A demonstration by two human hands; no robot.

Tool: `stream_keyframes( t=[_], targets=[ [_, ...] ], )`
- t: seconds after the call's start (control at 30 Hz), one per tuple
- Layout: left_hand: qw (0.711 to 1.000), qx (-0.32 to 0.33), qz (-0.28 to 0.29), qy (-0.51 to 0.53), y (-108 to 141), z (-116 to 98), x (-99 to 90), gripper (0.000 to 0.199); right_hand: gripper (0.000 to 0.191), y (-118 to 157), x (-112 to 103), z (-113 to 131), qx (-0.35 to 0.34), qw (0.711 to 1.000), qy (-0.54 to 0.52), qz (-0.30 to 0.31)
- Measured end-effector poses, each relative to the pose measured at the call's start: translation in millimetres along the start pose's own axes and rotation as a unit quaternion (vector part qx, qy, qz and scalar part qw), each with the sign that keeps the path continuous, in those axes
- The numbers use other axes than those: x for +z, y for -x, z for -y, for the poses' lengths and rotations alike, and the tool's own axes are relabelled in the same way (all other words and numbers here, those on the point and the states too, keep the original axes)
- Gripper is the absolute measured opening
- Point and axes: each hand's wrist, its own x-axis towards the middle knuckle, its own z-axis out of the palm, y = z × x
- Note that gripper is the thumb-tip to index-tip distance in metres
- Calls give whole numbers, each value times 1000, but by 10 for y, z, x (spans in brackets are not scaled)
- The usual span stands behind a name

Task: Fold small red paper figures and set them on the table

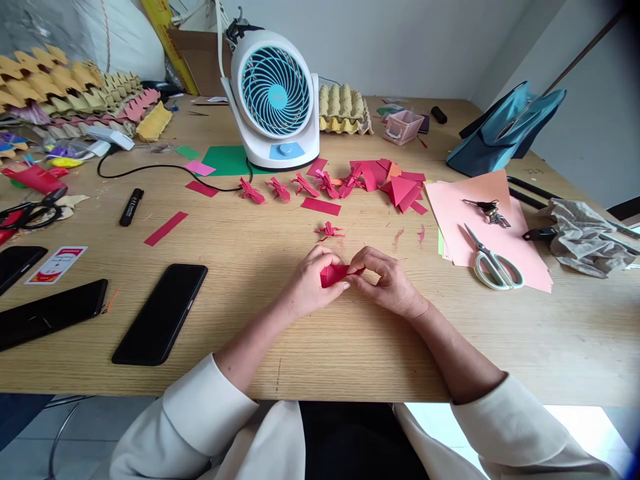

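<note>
Between my hands, just above the wooden table [240, 327], is a small folded piece of red paper [332, 275]. My left hand [315, 280] grips its left side, with the thumb along the lower edge. At its right end, my right hand [383, 279] pinches the paper between thumb and fingers. The paper's exact folds are partly hidden by my fingers. Right behind my hands lies a small red folded paper figure [329, 231]. Farther back, several similar red figures [278, 189] form a row that runs up to a pile of red paper pieces [400, 188].
A white fan [277, 100] stands at the back. To the right, scissors [495, 260] and keys [490, 210] lie on pink paper sheets [530, 267]. At the left are a black phone [160, 313], a marker [131, 207], a cable [150, 167] and stacked egg trays [75, 87].
</note>
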Motion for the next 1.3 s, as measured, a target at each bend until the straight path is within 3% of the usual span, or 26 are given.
stream_keyframes(
  t=[0.2, 0.4, 0.53, 1.0, 1.13, 1.3],
  targets=[
    [998, 41, -20, -42, 2, 26, 17, 12, 4, 0, 4, 3, -4, 1000, -1, -18],
    [999, 18, -34, -28, -12, 33, 30, 12, 9, -27, 45, 21, 12, 999, -21, -30],
    [997, 41, -52, -47, -6, 47, 25, 8, 11, -23, 77, 7, 25, 999, -27, -39],
    [987, 67, -13, -143, 27, 72, 7, 20, 15, 3, 110, 13, 53, 997, -48, -30],
    [982, 77, -9, -171, 30, 80, 14, 15, 26, 6, 130, 2, 100, 990, -90, -32],
    [969, 102, -19, -224, 35, 59, -10, 23, 39, -22, 90, 8, 194, 965, -158, -78]
  ],
)
